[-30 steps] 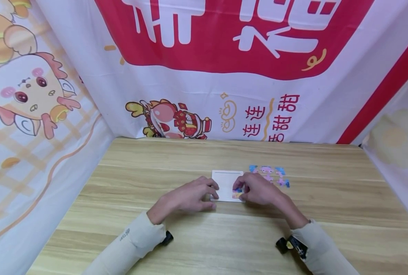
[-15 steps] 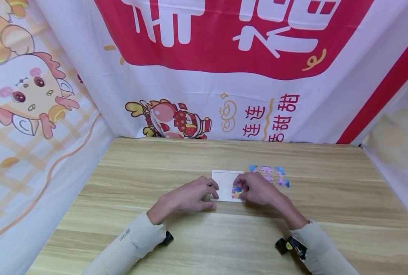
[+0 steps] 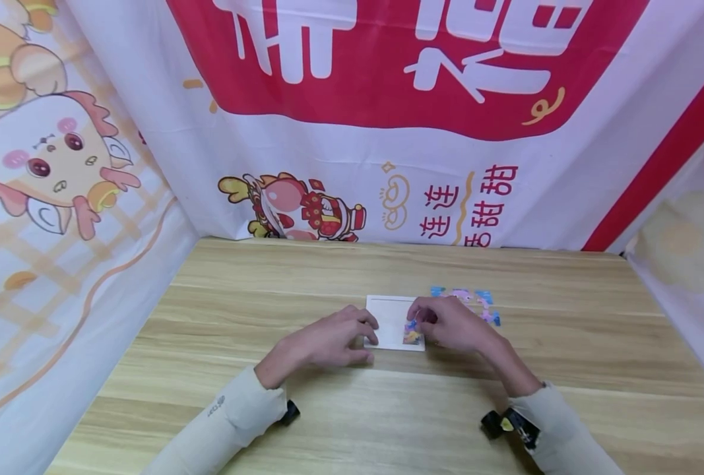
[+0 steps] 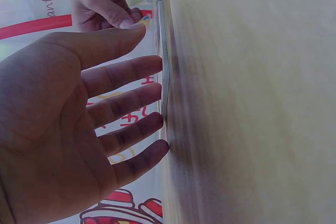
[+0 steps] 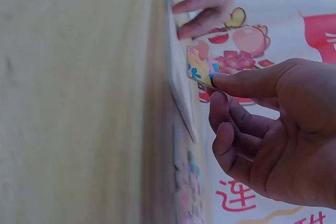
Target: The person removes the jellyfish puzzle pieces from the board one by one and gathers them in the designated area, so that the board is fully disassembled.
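A shallow white puzzle tray (image 3: 386, 318) lies on the table. Between my right hand's (image 3: 451, 324) thumb and index finger a colourful jigsaw piece (image 5: 197, 66) is pinched, held tilted over the tray's right end. In the right wrist view its far corner stands off the tray. My left hand (image 3: 338, 338) rests its fingertips at the tray's left edge; in the left wrist view those fingers are nearly straight and spread. Several loose pink and blue jigsaw pieces (image 3: 485, 298) lie right of the tray, partly hidden behind my right hand.
The wooden table (image 3: 239, 290) runs back to a printed red and white cloth (image 3: 328, 145). More printed cloth (image 3: 49, 198) hangs on the left side, and pale cloth on the right.
My right hand, with the jigsaw piece pinched in it, has shifted slightly right, and the piece's tilt has changed. My left hand stays at the tray's left edge.
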